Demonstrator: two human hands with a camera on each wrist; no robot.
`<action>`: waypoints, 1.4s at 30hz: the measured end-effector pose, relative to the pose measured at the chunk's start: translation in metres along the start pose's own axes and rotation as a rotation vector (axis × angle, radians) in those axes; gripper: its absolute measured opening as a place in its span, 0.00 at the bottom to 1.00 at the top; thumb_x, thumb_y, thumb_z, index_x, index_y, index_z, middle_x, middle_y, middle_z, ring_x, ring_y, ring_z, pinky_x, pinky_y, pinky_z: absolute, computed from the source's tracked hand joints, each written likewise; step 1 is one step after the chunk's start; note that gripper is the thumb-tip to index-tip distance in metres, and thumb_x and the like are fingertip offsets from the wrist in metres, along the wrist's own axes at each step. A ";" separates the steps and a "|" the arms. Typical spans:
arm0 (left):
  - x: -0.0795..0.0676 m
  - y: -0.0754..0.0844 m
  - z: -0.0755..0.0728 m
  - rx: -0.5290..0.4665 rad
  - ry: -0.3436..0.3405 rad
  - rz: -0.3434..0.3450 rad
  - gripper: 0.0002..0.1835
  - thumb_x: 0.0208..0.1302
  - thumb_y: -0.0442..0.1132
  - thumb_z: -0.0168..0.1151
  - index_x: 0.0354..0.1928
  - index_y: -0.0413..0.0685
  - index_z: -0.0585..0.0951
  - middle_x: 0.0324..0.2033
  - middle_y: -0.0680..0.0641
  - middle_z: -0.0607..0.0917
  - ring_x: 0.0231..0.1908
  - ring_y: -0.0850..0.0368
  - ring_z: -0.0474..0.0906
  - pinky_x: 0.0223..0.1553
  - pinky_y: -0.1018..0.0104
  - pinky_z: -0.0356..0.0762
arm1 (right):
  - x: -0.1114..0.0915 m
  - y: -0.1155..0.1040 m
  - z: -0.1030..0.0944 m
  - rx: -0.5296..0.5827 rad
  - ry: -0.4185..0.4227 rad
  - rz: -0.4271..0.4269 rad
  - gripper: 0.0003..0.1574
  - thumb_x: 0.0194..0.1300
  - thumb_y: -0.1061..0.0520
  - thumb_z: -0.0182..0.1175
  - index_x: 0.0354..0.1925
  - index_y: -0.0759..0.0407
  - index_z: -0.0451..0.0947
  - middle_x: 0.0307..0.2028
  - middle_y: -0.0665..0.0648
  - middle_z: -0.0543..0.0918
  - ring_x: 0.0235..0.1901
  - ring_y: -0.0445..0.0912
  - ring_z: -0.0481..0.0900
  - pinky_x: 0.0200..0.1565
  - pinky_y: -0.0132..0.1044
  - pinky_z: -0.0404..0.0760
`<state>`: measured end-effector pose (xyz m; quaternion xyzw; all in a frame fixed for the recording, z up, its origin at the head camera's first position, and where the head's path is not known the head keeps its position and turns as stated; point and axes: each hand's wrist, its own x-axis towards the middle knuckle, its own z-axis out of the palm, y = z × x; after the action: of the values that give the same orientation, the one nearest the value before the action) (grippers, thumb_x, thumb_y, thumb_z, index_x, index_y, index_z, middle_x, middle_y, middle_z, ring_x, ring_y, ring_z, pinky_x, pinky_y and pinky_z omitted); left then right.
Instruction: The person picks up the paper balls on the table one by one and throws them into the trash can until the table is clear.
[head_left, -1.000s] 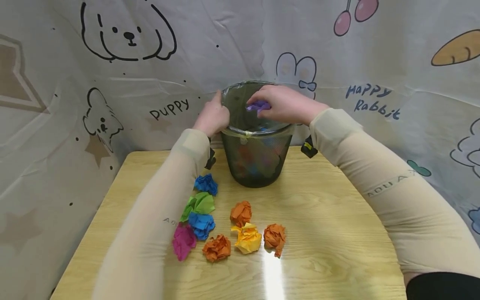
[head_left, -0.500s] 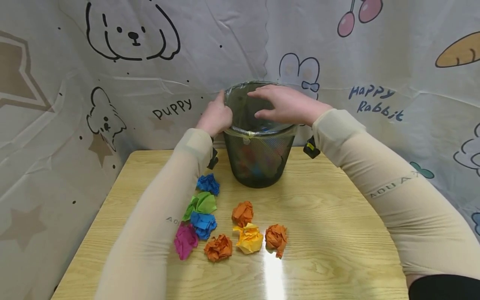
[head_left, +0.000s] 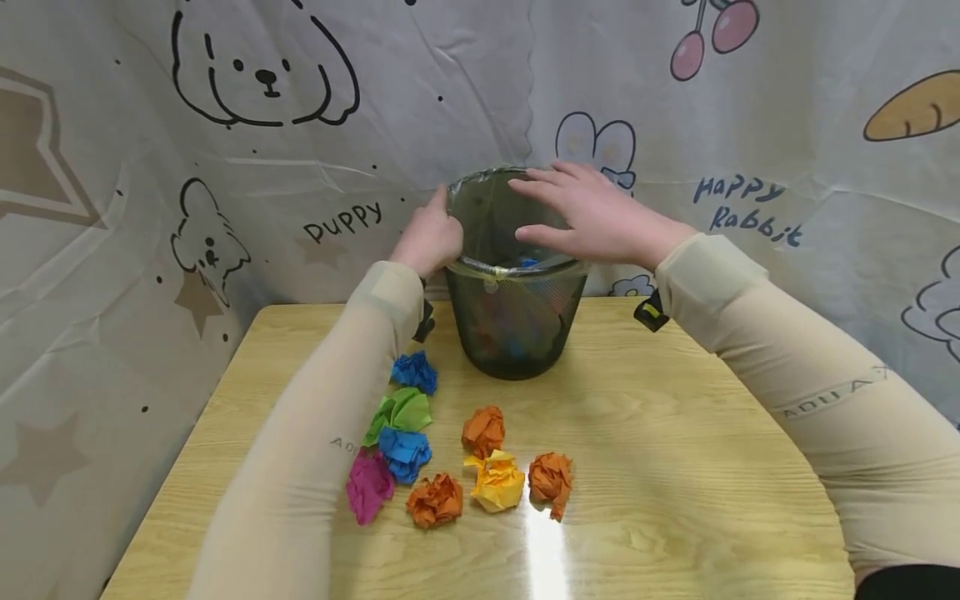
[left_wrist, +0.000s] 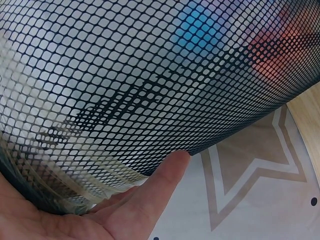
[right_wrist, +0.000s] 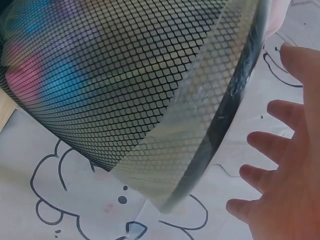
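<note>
A black mesh bin (head_left: pixel 517 329) with translucent lining (right_wrist: pixel 155 162) stands upright on the worktop (head_left: pixel 667 467). Crumpled coloured papers (head_left: pixel 498 483) lie inside and nearby.

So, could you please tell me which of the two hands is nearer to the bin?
The left hand: it grips the bin at the left edge. The right hand hangs above the bin's right side, not touching it.
</note>
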<state>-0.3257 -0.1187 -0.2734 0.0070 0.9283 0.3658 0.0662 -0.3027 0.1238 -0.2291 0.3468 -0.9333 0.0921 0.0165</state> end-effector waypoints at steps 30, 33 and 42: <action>-0.003 0.000 0.000 -0.016 -0.011 0.022 0.37 0.76 0.36 0.29 0.83 0.54 0.34 0.69 0.37 0.73 0.11 0.60 0.54 0.16 0.65 0.63 | -0.105 -0.040 0.053 -0.117 0.181 -0.455 0.48 0.73 0.32 0.56 0.82 0.45 0.54 0.80 0.56 0.53 0.79 0.57 0.43 0.75 0.59 0.46; -0.003 0.000 0.000 -0.014 -0.011 0.020 0.37 0.76 0.36 0.29 0.83 0.54 0.34 0.70 0.37 0.72 0.11 0.60 0.55 0.16 0.65 0.64 | -0.111 -0.040 0.062 -0.112 0.139 -0.461 0.48 0.73 0.32 0.56 0.82 0.43 0.53 0.80 0.55 0.52 0.79 0.57 0.43 0.75 0.58 0.50; 0.000 0.001 0.001 -0.021 -0.012 0.012 0.38 0.75 0.36 0.29 0.83 0.55 0.33 0.74 0.38 0.66 0.12 0.60 0.55 0.17 0.65 0.65 | -0.126 -0.036 0.102 -0.067 -0.043 -0.435 0.49 0.73 0.28 0.52 0.82 0.42 0.51 0.80 0.54 0.52 0.79 0.56 0.44 0.73 0.58 0.56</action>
<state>-0.3253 -0.1176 -0.2736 0.0140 0.9239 0.3760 0.0695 -0.1804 0.1602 -0.3355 0.5410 -0.8392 0.0478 0.0276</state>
